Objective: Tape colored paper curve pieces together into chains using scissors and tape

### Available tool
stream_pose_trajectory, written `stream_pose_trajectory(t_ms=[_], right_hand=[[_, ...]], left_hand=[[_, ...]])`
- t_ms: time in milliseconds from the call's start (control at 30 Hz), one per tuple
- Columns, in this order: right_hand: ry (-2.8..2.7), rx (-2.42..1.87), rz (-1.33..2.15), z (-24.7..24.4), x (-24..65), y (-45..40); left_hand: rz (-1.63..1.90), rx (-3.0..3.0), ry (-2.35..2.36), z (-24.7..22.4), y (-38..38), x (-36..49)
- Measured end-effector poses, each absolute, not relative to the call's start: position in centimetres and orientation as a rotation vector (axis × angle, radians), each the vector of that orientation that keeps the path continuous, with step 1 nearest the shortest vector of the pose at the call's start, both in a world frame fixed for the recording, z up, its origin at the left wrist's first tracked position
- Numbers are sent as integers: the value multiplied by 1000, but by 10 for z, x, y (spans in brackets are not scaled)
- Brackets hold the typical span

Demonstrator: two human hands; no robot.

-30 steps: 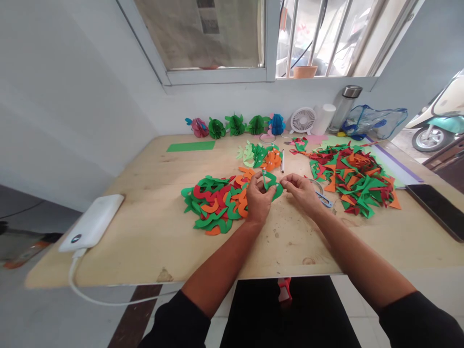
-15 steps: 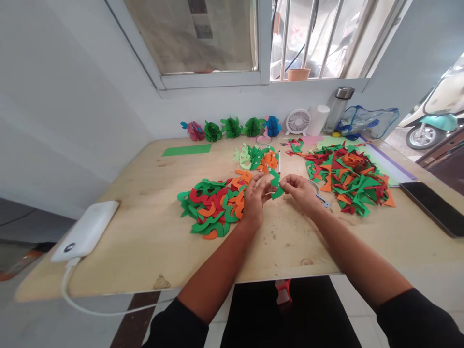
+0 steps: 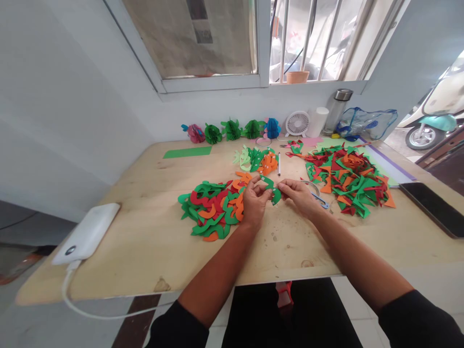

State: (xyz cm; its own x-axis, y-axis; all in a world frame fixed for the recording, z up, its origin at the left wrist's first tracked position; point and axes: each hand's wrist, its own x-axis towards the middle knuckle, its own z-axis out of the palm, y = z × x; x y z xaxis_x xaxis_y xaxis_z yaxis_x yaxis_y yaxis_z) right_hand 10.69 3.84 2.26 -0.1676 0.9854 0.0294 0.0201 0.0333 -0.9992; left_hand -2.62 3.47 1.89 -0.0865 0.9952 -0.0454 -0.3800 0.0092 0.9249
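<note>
Between my two hands is a curved green paper cutout [image 3: 276, 195] with small whitish patches on it. My left hand [image 3: 255, 200] pinches it from the left, thumb against fingers. From the right, my right hand [image 3: 294, 193] grips its edge between thumb and fingertips. Just left of my left hand lies a pile of curvy green, red and orange paper cutouts [image 3: 210, 208]. Under and beside my right hand rest a blue-handled cutter [image 3: 321, 199] and a roll of tape, partly hidden. Beyond the hands sit light green, green and orange paper pieces [image 3: 268, 163] with white spots.
A heap of paper scraps [image 3: 353, 174] covers the right side, near a phone [image 3: 433, 205]. Folded paper figures [image 3: 232, 129] line the wall, with a small fan [image 3: 297, 123] and a bottle [image 3: 337, 111]. A white power bank [image 3: 87, 232] with a cable lies at the left edge.
The green cutout has turned and dropped slightly, now showing its curved shape and whitish patches. My left fingers have closed into a pinch on it; my right hand has shifted a little left.
</note>
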Motion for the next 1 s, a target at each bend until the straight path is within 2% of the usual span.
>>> stream_pose_trajectory(t_ms=[400,1000], right_hand=[[-1500,-1209,1222,16,108,40],[-1707,-1086,1336,25,108,33]], left_hand=[[1408,940,1012,25,30,-29],[1461,758,979,22,34,-30]])
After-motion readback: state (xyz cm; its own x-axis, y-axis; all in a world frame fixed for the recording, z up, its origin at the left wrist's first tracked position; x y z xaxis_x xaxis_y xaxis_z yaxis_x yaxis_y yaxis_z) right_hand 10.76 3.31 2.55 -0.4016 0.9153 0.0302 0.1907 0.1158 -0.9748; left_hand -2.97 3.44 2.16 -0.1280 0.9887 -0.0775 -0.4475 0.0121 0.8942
